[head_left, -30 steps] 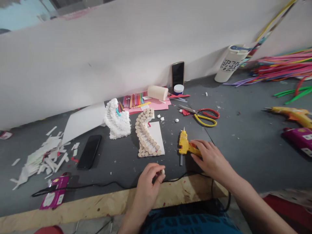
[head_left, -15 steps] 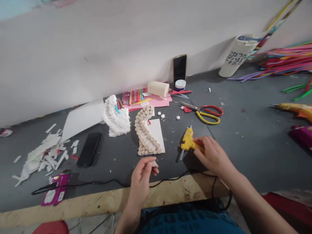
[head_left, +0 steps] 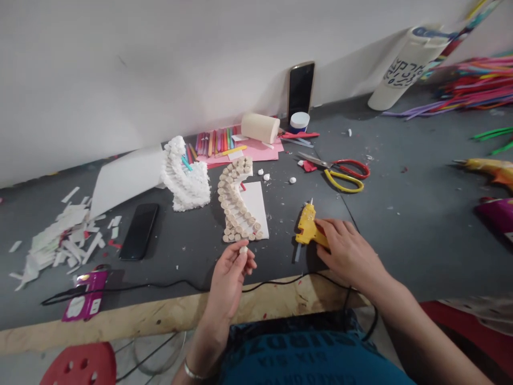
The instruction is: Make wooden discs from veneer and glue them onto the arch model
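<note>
Nearest, at 6 o'clock, left hand [head_left: 227, 274] raised just off the worktop [head_left: 401, 235] edge, fingers [head_left: 239, 256] pinching a small cream roll [head_left: 243, 249] end-on between thumb and fingertips. Right hand [head_left: 348, 250] at 4 o'clock lies over the handle of the yellow glue gun [head_left: 306, 229], fingers curled round it, gun resting on the worktop with nozzle pointing away to 12; black cord [head_left: 160, 287] runs along the near edge. Just beyond the roll, at 12 of the left hand, the curved strip [head_left: 237, 202] of glued cream rolls sits on white card [head_left: 256, 206], near end close to the held roll but not touching. Judgement: strip looks mostly built, many rolls already stuck in a double row with cross-pieces; the held roll is not yet glued or placed, gun not yet lifted to it, so at least this piece is left, likely at the near end. Three loose white bits [head_left: 266, 176] lie past the strip. At 11, white fluffy piece [head_left: 185, 179] of similar shape, looks finished. Black phone [head_left: 139, 231] at 10, paper scraps [head_left: 60, 248] at 9, purple packet [head_left: 82, 302] at 8. Further out, scissors [head_left: 340, 174] at 1, markers [head_left: 216, 143] and cream tube [head_left: 260, 127] on pink sheet [head_left: 256, 152], a second phone [head_left: 300, 91] propped against the wall.
</note>
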The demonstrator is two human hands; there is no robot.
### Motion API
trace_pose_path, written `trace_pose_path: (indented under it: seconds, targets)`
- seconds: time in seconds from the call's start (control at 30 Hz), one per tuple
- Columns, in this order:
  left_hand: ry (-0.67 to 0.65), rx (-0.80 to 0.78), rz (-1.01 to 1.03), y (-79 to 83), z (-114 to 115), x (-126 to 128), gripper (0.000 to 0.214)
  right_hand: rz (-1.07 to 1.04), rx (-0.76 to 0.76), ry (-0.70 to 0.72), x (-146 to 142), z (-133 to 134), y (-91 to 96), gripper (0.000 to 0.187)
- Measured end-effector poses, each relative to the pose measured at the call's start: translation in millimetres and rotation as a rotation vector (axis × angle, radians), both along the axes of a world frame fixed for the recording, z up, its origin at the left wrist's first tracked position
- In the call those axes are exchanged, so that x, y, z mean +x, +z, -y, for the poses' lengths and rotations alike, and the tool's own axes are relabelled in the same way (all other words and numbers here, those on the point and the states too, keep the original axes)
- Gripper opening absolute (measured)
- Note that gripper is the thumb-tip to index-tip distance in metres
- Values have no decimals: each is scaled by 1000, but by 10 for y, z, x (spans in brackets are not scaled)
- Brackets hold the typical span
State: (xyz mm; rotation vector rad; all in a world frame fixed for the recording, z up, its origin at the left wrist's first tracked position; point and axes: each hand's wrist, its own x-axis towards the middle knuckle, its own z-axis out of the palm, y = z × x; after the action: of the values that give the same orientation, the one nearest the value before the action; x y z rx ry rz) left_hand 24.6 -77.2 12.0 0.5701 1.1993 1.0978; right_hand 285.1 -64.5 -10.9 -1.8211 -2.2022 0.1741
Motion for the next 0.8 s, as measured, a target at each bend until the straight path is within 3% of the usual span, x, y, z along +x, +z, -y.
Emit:
trace_pose_path:
  seconds: [0.2, 0.3, 0.4, 0.53, 0.8]
  targets:
    - [-105, 35, 85, 66, 37, 9, 27, -80, -62, -84, 57, -62, -27, 30]
    - [-133, 23, 142, 84, 50, 4, 25, -318, -155, -217, 114, -66, 60, 27]
    - [-121, -31, 218, 87, 43, 6, 24, -681, -257, -262, 155, -15, 205, 23]
    - [-83, -15, 179, 92, 28, 29, 26, -965, -346, -124, 113, 113, 385, 29]
    - [-150, 200, -169, 137, 100, 2, 26, -1049, -463, 208, -78, 306, 551, 26]
